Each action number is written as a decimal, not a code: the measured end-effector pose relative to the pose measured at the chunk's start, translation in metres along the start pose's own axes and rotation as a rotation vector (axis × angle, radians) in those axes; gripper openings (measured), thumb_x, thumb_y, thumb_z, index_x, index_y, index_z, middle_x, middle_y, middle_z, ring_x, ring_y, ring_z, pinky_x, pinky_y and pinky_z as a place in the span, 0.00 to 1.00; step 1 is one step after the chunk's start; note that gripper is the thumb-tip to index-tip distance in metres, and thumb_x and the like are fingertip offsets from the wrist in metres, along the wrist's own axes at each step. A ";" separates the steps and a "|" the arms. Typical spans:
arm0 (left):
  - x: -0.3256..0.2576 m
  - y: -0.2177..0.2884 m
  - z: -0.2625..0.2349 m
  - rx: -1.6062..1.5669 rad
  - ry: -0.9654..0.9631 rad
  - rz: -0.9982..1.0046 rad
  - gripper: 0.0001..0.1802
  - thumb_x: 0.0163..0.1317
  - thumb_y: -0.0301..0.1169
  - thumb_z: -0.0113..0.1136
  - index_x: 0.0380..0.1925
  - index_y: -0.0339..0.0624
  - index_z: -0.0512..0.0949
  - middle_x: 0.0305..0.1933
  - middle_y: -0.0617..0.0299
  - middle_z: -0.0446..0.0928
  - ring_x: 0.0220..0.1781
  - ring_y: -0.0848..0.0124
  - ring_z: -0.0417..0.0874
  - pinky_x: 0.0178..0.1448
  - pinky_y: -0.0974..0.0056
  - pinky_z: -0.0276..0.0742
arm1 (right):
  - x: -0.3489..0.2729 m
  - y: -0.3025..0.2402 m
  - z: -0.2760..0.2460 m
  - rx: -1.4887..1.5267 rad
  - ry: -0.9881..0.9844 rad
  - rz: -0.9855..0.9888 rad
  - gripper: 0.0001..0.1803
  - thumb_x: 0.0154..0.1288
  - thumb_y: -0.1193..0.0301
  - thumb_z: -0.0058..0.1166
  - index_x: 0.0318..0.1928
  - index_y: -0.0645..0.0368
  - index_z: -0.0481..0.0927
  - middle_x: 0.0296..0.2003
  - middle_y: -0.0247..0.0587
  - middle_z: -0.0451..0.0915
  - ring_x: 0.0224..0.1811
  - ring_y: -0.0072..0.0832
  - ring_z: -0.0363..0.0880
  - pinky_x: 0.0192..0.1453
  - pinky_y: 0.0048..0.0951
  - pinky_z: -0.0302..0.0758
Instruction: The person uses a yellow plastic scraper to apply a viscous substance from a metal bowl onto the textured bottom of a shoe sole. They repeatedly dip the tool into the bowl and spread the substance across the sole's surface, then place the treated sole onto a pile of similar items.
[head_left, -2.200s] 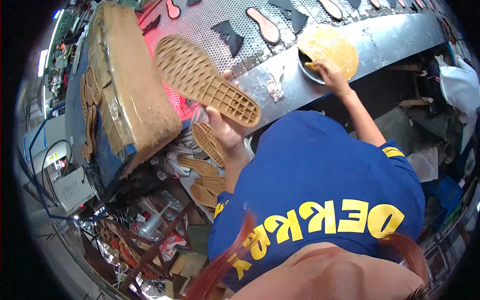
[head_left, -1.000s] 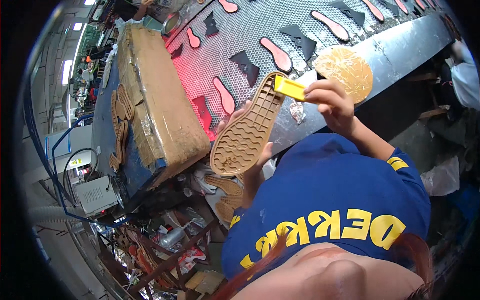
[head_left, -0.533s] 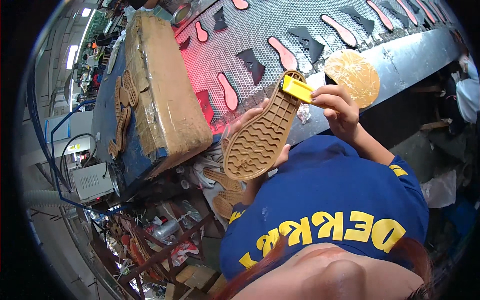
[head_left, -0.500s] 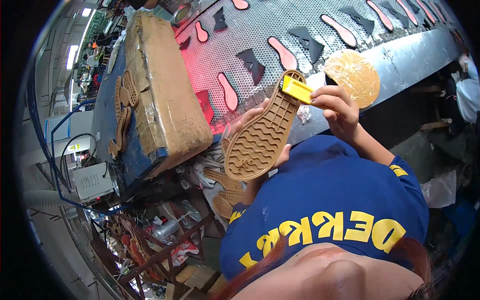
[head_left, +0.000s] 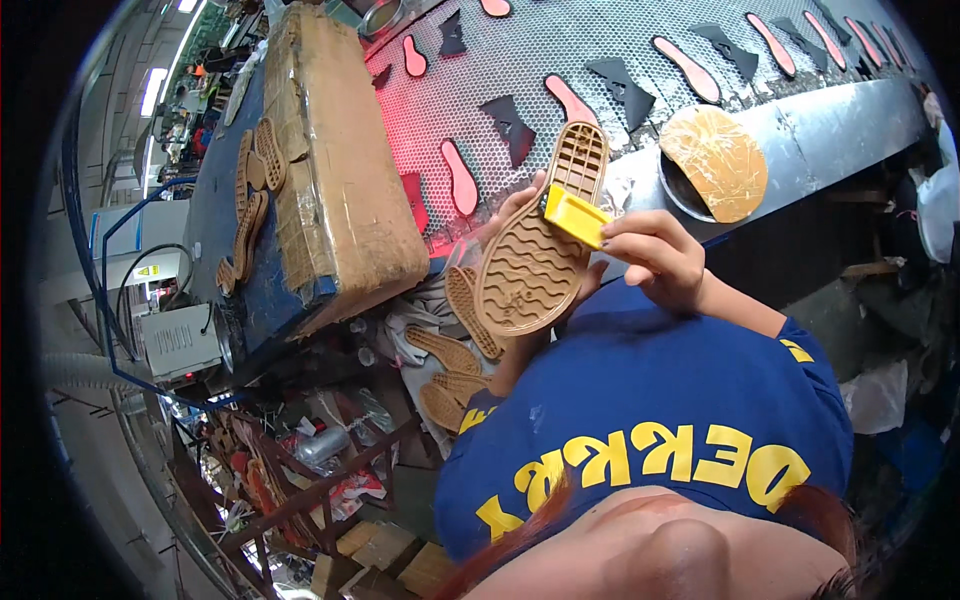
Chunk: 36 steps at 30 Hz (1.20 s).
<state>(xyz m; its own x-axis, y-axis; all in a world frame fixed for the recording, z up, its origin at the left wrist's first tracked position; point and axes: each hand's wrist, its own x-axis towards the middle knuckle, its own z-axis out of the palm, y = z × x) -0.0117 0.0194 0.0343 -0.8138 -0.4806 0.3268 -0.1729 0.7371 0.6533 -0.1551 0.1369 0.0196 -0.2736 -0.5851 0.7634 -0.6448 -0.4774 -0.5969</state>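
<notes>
Just off the near edge of the perforated conveyor belt (head_left: 560,60), above my blue shirt, I hold a tan rubber shoe sole (head_left: 535,250) tread side up. My left hand (head_left: 515,215) is underneath it, fingers curled round its far side, so I grip it from behind; only my fingertips show past the sole's left rim. The sole's heel end points out over the belt's metal edge (head_left: 820,125) and its toe end points back toward my chest.

My right hand (head_left: 655,255) pinches a small yellow block (head_left: 575,215) between thumb and fingers, and the block's flat face lies against the sole's tread near the waist.

On the belt lie pink insole shapes (head_left: 460,180) and dark cut pieces (head_left: 512,125), well apart from each other. At the belt's near edge, right of my hands, a round tin (head_left: 685,195) sits with a glue-stained tan lid (head_left: 718,160) tilted on it. At the belt's left side stands a big cardboard box (head_left: 335,165) on a blue bench, with more tan soles (head_left: 255,175) beside it. Below my left hand a heap of spare soles (head_left: 450,350) lies on rumpled cloth.
</notes>
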 end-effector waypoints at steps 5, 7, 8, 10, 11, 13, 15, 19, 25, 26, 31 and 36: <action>-0.006 -0.039 0.034 -1.107 0.300 0.047 0.28 0.69 0.39 0.48 0.65 0.40 0.58 0.69 0.45 0.61 0.70 0.58 0.65 0.72 0.51 0.65 | -0.001 -0.008 0.012 0.014 -0.046 -0.050 0.23 0.65 0.54 0.54 0.41 0.65 0.82 0.38 0.45 0.79 0.37 0.34 0.81 0.40 0.29 0.80; 0.003 -0.024 0.031 -1.081 0.333 -0.008 0.27 0.68 0.34 0.52 0.63 0.34 0.60 0.67 0.41 0.63 0.69 0.54 0.66 0.69 0.52 0.69 | 0.004 -0.011 0.015 0.020 -0.071 -0.105 0.23 0.65 0.54 0.55 0.41 0.65 0.82 0.37 0.45 0.78 0.36 0.34 0.81 0.40 0.29 0.80; 0.003 -0.026 0.030 -1.255 0.285 0.002 0.27 0.68 0.35 0.51 0.62 0.33 0.60 0.68 0.42 0.63 0.69 0.54 0.65 0.69 0.51 0.69 | 0.005 -0.012 0.016 0.023 -0.083 -0.133 0.23 0.65 0.54 0.55 0.42 0.65 0.82 0.37 0.45 0.78 0.36 0.34 0.81 0.41 0.29 0.80; 0.006 -0.028 0.029 -1.547 0.198 -0.032 0.26 0.69 0.39 0.48 0.61 0.33 0.62 0.67 0.44 0.63 0.68 0.55 0.67 0.68 0.51 0.70 | 0.007 -0.011 0.018 0.106 -0.132 -0.209 0.22 0.65 0.56 0.56 0.41 0.67 0.81 0.38 0.46 0.78 0.37 0.35 0.81 0.42 0.31 0.80; 0.007 -0.029 0.027 -1.663 0.172 -0.085 0.26 0.69 0.41 0.47 0.60 0.34 0.63 0.67 0.45 0.64 0.67 0.55 0.68 0.67 0.51 0.71 | 0.009 -0.010 0.019 0.147 -0.151 -0.224 0.22 0.65 0.56 0.56 0.41 0.67 0.81 0.38 0.47 0.78 0.37 0.36 0.81 0.42 0.32 0.80; 0.010 -0.032 0.024 -1.783 0.157 -0.332 0.26 0.69 0.45 0.45 0.58 0.36 0.66 0.64 0.48 0.68 0.63 0.58 0.73 0.64 0.53 0.75 | 0.008 -0.009 0.020 0.204 -0.163 -0.232 0.22 0.65 0.56 0.56 0.41 0.67 0.81 0.38 0.47 0.78 0.38 0.36 0.81 0.42 0.33 0.80; 0.008 -0.033 0.030 -1.667 0.217 -0.359 0.28 0.63 0.42 0.53 0.59 0.40 0.64 0.64 0.48 0.66 0.64 0.57 0.72 0.63 0.53 0.75 | 0.006 -0.006 0.019 0.254 -0.153 -0.226 0.23 0.65 0.55 0.56 0.41 0.66 0.81 0.38 0.47 0.78 0.38 0.36 0.81 0.42 0.34 0.80; 0.002 -0.034 0.052 -1.172 0.392 -0.098 0.49 0.46 0.34 0.76 0.65 0.47 0.54 0.66 0.45 0.60 0.69 0.54 0.65 0.68 0.51 0.69 | 0.007 -0.006 0.016 0.088 -0.137 -0.155 0.24 0.67 0.54 0.52 0.42 0.66 0.81 0.38 0.47 0.78 0.37 0.34 0.81 0.41 0.32 0.79; 0.009 -0.031 0.059 -1.492 0.360 0.035 0.42 0.51 0.33 0.73 0.61 0.42 0.58 0.63 0.44 0.64 0.68 0.54 0.67 0.67 0.52 0.72 | 0.010 -0.005 0.018 0.229 -0.187 -0.239 0.24 0.65 0.55 0.55 0.42 0.68 0.81 0.40 0.48 0.76 0.37 0.37 0.80 0.40 0.35 0.79; 0.010 -0.033 0.061 -1.518 0.357 -0.017 0.41 0.52 0.33 0.72 0.61 0.42 0.58 0.63 0.44 0.64 0.68 0.54 0.67 0.67 0.52 0.72 | 0.011 -0.004 0.018 0.250 -0.203 -0.250 0.23 0.65 0.55 0.55 0.42 0.68 0.81 0.41 0.48 0.76 0.36 0.37 0.80 0.39 0.35 0.78; 0.009 -0.032 0.069 -1.606 0.333 0.019 0.36 0.54 0.27 0.69 0.59 0.40 0.59 0.61 0.44 0.67 0.68 0.54 0.68 0.68 0.50 0.71 | 0.015 -0.001 0.017 0.331 -0.259 -0.288 0.23 0.66 0.56 0.55 0.41 0.69 0.80 0.42 0.49 0.76 0.35 0.38 0.80 0.37 0.36 0.77; 0.008 -0.038 0.071 -1.575 0.289 -0.020 0.35 0.54 0.25 0.68 0.58 0.41 0.59 0.62 0.44 0.66 0.68 0.54 0.67 0.69 0.50 0.70 | 0.015 0.001 0.017 0.392 -0.283 -0.293 0.22 0.67 0.57 0.55 0.41 0.69 0.80 0.42 0.50 0.76 0.35 0.39 0.80 0.36 0.36 0.77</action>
<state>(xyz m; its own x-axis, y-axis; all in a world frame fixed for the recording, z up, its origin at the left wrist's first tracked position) -0.0509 0.0214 -0.0365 -0.6598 -0.6878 0.3026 0.6847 -0.3844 0.6192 -0.1475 0.1167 0.0263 0.1135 -0.5186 0.8475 -0.3365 -0.8226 -0.4583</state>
